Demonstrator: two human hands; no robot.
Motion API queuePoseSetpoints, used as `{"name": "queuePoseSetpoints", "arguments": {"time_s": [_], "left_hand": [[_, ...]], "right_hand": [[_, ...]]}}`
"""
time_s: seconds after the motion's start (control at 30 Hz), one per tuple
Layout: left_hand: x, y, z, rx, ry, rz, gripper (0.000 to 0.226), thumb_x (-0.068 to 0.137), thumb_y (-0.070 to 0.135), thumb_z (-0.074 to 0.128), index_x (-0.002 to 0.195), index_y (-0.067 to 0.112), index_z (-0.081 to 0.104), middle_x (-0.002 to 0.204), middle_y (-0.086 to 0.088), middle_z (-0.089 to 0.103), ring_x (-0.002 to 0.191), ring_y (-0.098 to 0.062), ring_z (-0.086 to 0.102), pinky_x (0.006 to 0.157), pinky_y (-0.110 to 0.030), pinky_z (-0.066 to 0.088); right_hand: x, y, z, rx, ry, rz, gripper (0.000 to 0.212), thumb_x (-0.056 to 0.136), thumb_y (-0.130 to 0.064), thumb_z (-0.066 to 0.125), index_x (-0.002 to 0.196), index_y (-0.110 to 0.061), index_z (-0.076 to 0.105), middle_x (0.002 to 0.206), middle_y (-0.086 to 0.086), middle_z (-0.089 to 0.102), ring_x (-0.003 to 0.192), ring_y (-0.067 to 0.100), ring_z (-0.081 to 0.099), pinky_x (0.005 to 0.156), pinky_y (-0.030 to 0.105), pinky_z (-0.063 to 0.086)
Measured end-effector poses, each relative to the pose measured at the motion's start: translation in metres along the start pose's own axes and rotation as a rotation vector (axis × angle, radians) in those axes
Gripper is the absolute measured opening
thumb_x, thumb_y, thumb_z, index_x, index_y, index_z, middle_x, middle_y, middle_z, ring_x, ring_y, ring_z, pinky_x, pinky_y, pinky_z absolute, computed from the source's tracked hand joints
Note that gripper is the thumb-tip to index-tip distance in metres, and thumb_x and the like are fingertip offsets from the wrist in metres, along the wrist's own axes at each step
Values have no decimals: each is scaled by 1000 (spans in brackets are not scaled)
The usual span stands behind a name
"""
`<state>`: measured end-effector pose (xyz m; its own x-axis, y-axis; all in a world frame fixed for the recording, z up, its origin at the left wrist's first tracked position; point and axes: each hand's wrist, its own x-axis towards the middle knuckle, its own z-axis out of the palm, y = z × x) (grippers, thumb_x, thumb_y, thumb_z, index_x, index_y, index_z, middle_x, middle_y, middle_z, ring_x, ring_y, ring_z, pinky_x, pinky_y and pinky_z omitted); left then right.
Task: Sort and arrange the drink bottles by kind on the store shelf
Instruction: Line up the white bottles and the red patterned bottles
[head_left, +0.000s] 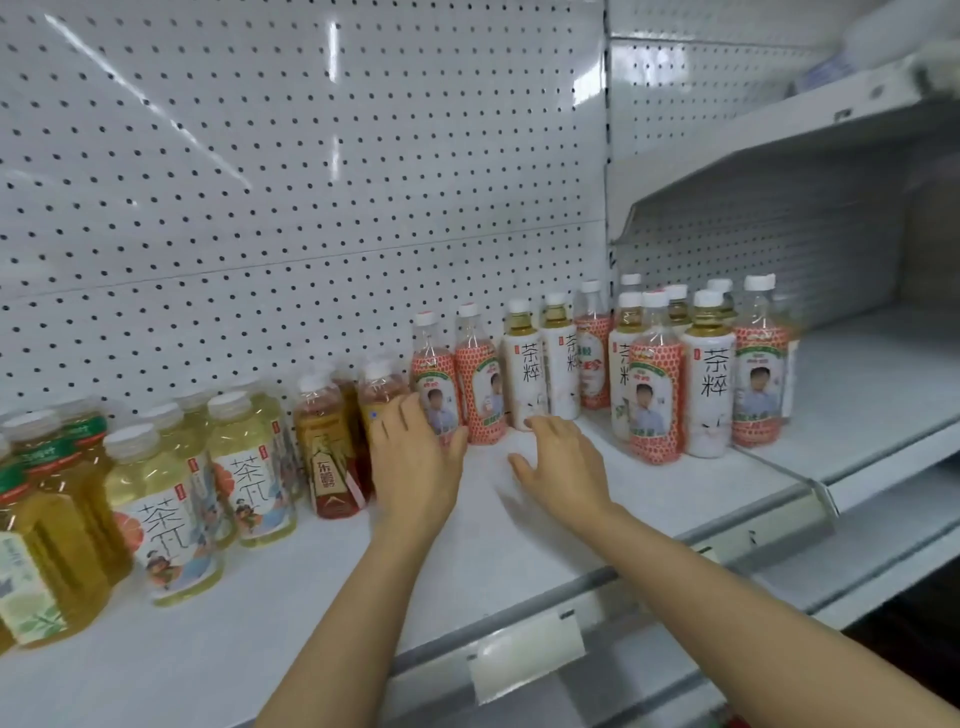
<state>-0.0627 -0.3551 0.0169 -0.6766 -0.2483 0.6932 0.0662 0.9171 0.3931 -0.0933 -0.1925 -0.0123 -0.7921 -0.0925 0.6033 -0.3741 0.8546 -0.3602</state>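
Drink bottles stand along the back of a white shelf. From the left come green-capped amber tea bottles, pale yellow tea bottles, dark red tea bottles, red-patterned bottles and white-labelled tea bottles. A mixed cluster of red-patterned and white-labelled bottles stands at the right. My left hand lies open between a red tea bottle and a red-patterned bottle, its thumb touching the latter's base. My right hand hovers over the shelf with relaxed fingers near a white-labelled bottle's foot, holding nothing.
A white pegboard backs the shelf. A higher shelf juts out at the upper right, over the neighbouring bay. A blank price tag holder hangs on the front rail. Bare shelf surface lies in front of the bottles.
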Motion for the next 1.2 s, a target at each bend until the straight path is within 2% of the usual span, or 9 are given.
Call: {"name": "queuePoseSetpoints", "arguments": {"time_s": [0.17, 0.27, 0.4, 0.53, 0.67, 0.77, 0.9, 1.1, 1.2], "left_hand": [[-25, 75, 46, -131, -168, -3, 63, 95, 44, 57, 143, 8, 39, 146, -12, 42, 130, -31, 40, 107, -38, 33], [-40, 116, 68, -190, -240, -3, 57, 97, 41, 56, 141, 9, 40, 143, -11, 44, 131, -28, 40, 107, -35, 32], [-54, 154, 90, -270, -322, -43, 58, 96, 41, 56, 141, 9, 39, 141, -12, 44, 128, -31, 42, 103, -40, 38], [-62, 180, 107, -355, -388, -131, 68, 93, 44, 61, 142, 4, 35, 142, -16, 42, 130, -34, 42, 103, -43, 38], [-50, 196, 124, -454, -388, -247, 83, 88, 43, 68, 146, 2, 26, 146, -17, 37, 132, -36, 42, 103, -43, 39], [-38, 199, 139, -502, -398, -261, 93, 84, 44, 73, 149, 2, 20, 149, -16, 33, 135, -34, 40, 105, -43, 40], [-19, 201, 158, -578, -395, -231, 94, 77, 47, 78, 147, 9, 28, 144, -9, 39, 130, -27, 45, 104, -41, 43], [-9, 200, 175, -595, -324, -204, 87, 71, 44, 82, 135, 6, 37, 133, -9, 48, 122, -26, 50, 100, -45, 47], [-9, 192, 173, -627, -270, -268, 87, 52, 62, 76, 114, 13, 39, 114, -7, 58, 106, -27, 59, 86, -47, 55]], "right_hand": [[-26, 60, -35, -45, 17, 65, 49, 91, -40, 58, 134, -16, 51, 129, 4, 59, 119, 25, 53, 93, 34, 43], [-41, 96, -60, -85, 20, 107, 49, 90, -39, 59, 134, -18, 52, 128, 3, 59, 118, 24, 54, 91, 33, 43], [-55, 140, -87, -97, 49, 129, 40, 86, -31, 65, 122, -13, 59, 116, 8, 65, 107, 30, 59, 85, 36, 46], [-62, 173, -104, -90, 54, 185, 41, 86, -31, 65, 123, -13, 61, 121, 9, 65, 113, 29, 57, 88, 39, 48], [-55, 196, -115, -66, 101, 210, 37, 86, -28, 66, 118, -11, 63, 114, 9, 67, 106, 30, 59, 81, 37, 48], [-44, 212, -119, -83, 148, 233, 36, 86, -30, 68, 116, -10, 63, 111, 11, 67, 102, 31, 60, 76, 38, 49], [-28, 228, -118, -52, 188, 274, 40, 86, -33, 67, 119, -11, 60, 113, 10, 65, 102, 31, 60, 78, 40, 51], [-5, 240, -107, 86, 285, 327, 58, 89, -40, 62, 136, -13, 40, 129, 12, 52, 113, 29, 53, 85, 43, 50], [5, 243, -103, 195, 288, 367, 72, 87, -40, 66, 143, -15, 29, 137, 12, 44, 124, 28, 46, 94, 44, 47]]}}
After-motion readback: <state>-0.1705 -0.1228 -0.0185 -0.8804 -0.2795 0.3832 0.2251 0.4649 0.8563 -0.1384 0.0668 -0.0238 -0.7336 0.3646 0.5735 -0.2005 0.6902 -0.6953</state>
